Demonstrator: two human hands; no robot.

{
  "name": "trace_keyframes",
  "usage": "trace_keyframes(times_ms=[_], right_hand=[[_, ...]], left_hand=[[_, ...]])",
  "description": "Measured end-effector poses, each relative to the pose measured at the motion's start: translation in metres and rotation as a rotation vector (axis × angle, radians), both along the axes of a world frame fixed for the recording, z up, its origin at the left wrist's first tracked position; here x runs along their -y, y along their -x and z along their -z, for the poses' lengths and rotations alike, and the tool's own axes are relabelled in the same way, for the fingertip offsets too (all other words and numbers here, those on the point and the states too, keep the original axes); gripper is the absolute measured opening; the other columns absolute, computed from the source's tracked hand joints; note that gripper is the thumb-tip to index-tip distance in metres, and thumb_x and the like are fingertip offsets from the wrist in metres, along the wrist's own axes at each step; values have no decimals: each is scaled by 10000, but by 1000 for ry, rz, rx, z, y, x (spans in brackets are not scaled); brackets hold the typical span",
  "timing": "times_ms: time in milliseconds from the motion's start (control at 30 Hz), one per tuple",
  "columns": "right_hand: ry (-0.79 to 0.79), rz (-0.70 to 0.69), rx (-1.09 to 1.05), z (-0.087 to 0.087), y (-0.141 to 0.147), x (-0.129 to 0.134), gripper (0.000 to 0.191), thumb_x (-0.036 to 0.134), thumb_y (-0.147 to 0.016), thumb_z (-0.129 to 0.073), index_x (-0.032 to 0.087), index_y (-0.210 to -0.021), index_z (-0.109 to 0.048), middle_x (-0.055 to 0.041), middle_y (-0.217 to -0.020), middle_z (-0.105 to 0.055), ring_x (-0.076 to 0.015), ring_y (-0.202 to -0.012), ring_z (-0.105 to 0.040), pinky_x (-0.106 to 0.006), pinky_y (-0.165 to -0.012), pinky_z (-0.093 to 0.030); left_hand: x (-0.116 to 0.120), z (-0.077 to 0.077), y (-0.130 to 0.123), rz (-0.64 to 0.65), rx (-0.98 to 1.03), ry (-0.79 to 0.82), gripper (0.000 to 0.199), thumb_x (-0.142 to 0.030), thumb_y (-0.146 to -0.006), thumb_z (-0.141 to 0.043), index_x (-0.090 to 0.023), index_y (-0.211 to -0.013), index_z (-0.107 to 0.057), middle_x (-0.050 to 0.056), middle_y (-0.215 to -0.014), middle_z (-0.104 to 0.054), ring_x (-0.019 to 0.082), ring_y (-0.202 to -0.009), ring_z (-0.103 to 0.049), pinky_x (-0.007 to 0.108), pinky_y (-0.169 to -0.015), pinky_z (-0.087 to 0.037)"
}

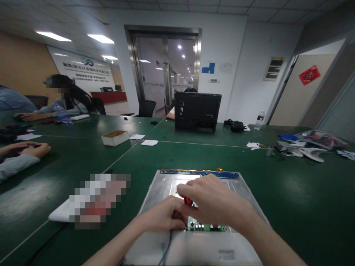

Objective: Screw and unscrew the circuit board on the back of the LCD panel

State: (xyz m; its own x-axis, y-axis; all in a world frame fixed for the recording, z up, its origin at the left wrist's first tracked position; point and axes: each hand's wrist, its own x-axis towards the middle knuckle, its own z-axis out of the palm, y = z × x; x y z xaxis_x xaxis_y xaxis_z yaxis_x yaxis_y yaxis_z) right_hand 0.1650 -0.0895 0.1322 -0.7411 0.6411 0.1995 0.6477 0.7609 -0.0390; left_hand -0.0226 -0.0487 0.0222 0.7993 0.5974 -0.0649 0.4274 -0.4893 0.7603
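Observation:
A flat silver metal panel [161,184] lies on the green table, with a blue circuit strip [233,175] along its far edge and a green circuit board [205,227] near its middle. My right hand [208,199] is closed round a red and black tool [188,200], probably a screwdriver, held above the board. Just left of it, my left hand [169,214] is closed low at the board's left edge, fingers pinched near the tool; what they hold is hidden. A black cable [167,247] runs over the panel below my left hand.
On the green table [124,195] are an open white box [115,138], papers, a black monitor chassis [197,111], a bottle [259,120] and assorted parts at right. A partly pixelated white object lies left. Other people sit at left and behind the chassis.

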Motion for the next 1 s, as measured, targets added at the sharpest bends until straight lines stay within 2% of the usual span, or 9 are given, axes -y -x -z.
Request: trace_keyframes(times_ms=[100,300,500,667,867,1000], right_hand=[[14,0,6,-1,-2,2,152,335,-860,-525,199,-793,-533,20,-683,-626,-104,-558,-465,-278,-474,-172],[44,-28,2,-6,-4,6,114,286,-808,-536,182,-856,-540,-15,-810,-644,-121,-617,-502,-281,-480,-204],[43,-6,24,-4,-1,4,107,276,-849,-502,185,-832,-557,-10,-768,-647,-115,-600,-501,-286,-484,-181],[24,8,17,-2,0,2,164,325,-862,-521,193,-771,-560,13,-669,-624,-104,-553,-466,-285,-484,-158],[70,-44,-37,-5,-5,6,92,272,-799,-524,185,-821,-544,-10,-769,-635,-118,-598,-469,-277,-487,-198],[70,-7,4,-5,-2,4,78,238,-823,-504,187,-849,-557,-11,-775,-651,-118,-600,-487,-283,-496,-191]], left_hand=[[0,0,1,4,-17,-35,50,-110,-674,-644,-155,-693,-652,-3,-706,-590,144,-673,-519,209,-580,-395],[-1,4,0,37,67,0,47,-172,-735,-639,-146,-759,-670,-2,-716,-593,141,-680,-523,208,-579,-404],[-1,5,0,2,53,49,35,-159,-698,-646,-147,-729,-633,-17,-676,-577,123,-626,-510,188,-538,-389],[-1,3,0,26,33,23,36,-130,-694,-631,-149,-723,-641,-16,-679,-568,123,-610,-504,196,-536,-378],[-2,6,0,61,115,33,43,-122,-721,-623,-136,-717,-664,-19,-648,-553,103,-565,-487,187,-506,-362],[-1,6,-1,21,113,65,99,-84,-670,-639,-140,-744,-673,-13,-706,-584,108,-592,-511,178,-499,-371]])
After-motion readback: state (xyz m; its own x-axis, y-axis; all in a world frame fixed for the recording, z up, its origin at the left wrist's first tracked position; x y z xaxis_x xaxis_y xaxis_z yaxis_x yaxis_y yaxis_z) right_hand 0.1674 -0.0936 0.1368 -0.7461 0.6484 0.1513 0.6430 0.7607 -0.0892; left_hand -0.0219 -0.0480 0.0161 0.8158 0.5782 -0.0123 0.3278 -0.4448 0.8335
